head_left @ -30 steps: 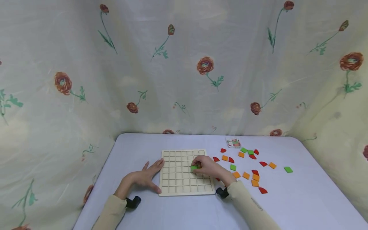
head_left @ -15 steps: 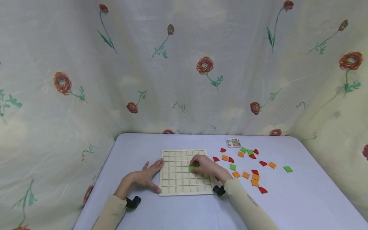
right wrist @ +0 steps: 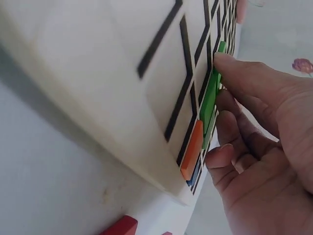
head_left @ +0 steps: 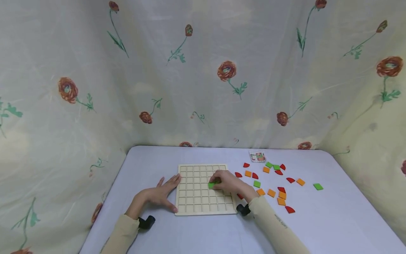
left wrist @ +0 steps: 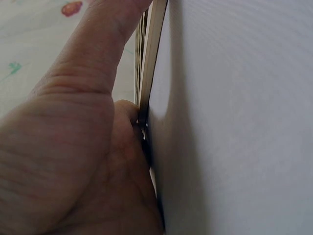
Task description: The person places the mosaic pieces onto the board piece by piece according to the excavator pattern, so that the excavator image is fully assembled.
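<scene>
A pale wooden grid board (head_left: 193, 197) lies on the white table. My left hand (head_left: 158, 196) is spread at its left edge, with the thumb near the front corner and the fingertips on the rim; in the left wrist view the hand (left wrist: 93, 127) lies along the board's side (left wrist: 153, 54). Over the board's right half, my right hand (head_left: 229, 183) pinches a green square tile (head_left: 211, 185) at the grid. In the right wrist view, the thumb touches the green tile (right wrist: 211, 95). An orange tile (right wrist: 192, 152) and a dark blue piece (right wrist: 194, 175) sit close by on the board.
Right of the board lie scattered orange squares (head_left: 271, 193), red quarter-circle pieces (head_left: 289, 209) and green tiles (head_left: 318, 186). A small picture card (head_left: 257, 157) lies at the back. Floral cloth (head_left: 203, 88) hangs behind the table.
My right hand has shifted slightly left over the board with the green tile, then stayed nearly still over the last half second. The left hand has kept its place.
</scene>
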Motion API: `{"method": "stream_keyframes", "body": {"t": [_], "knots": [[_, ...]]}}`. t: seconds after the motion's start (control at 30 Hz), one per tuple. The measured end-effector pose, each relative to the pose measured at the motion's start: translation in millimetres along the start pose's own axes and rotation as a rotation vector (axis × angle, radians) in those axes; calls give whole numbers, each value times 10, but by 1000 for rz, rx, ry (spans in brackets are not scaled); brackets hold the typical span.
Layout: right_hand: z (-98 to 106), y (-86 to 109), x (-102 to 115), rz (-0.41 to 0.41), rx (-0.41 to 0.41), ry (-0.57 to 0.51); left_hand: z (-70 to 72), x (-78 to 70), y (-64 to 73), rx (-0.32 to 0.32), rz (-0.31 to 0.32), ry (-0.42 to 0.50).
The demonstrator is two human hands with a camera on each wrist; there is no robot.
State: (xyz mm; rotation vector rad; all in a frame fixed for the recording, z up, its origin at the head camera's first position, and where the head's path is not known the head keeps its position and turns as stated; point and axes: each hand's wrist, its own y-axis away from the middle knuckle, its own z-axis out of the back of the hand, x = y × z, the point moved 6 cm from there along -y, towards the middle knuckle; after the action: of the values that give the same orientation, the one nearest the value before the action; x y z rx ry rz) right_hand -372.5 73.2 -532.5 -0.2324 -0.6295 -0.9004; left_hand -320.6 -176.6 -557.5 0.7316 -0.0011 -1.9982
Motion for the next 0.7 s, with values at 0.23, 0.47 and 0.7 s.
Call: {"method": "stream_keyframes", "body": {"t": [0.23, 0.47, 0.7], "knots": [[59, 42, 9, -16, -14, -46, 10, -1, 6, 13, 0, -4], [496, 505, -361, -99, -152, -148, -6, -5, -14, 4, 12, -20], [979, 1324, -1305, -318, -369, -111, -8, -22, 4, 19, 24, -4]]}}
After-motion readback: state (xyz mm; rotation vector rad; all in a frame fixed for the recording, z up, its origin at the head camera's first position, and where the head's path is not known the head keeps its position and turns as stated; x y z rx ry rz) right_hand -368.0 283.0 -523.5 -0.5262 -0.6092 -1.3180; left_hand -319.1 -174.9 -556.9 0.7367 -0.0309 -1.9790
